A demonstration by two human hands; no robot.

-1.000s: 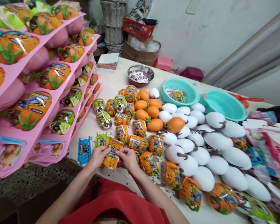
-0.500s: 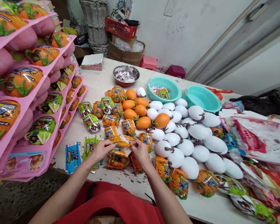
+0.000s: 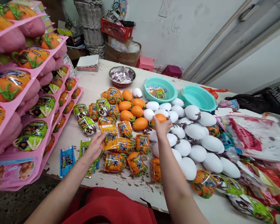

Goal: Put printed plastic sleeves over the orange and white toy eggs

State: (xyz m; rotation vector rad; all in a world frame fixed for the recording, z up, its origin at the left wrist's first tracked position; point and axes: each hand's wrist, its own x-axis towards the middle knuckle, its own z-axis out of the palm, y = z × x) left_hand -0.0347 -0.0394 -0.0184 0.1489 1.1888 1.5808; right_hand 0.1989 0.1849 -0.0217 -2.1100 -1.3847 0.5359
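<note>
In my left hand point(image 3: 96, 147) is a flat orange printed plastic wrapper point(image 3: 110, 138), pinched at its left edge. My right hand point(image 3: 164, 127) is stretched forward, its thumb and fingers round an orange plastic egg point(image 3: 160, 118) that lies on the white eggs. Under and beside the wrapper are several orange eggs in printed wrappers point(image 3: 115, 161). Bare orange eggs point(image 3: 140, 123) with green claws sit between my hands, and many white eggs point(image 3: 188, 168) with brown claws spread to the right. Green wrappers point(image 3: 84, 147) and blue wrappers point(image 3: 67, 160) lie left of my left wrist.
Stacked pink trays point(image 3: 35, 77) of wrapped eggs rise at the left. Behind the eggs stand a metal bowl point(image 3: 112, 79) of small packets and two turquoise basins point(image 3: 172, 95) point(image 3: 198, 98). Plastic bags point(image 3: 270, 137) crowd the right side.
My right hand has let go of the wrapper and moved right and forward to the orange egg. My left hand has drawn the wrapper slightly left. The view has shifted a little.
</note>
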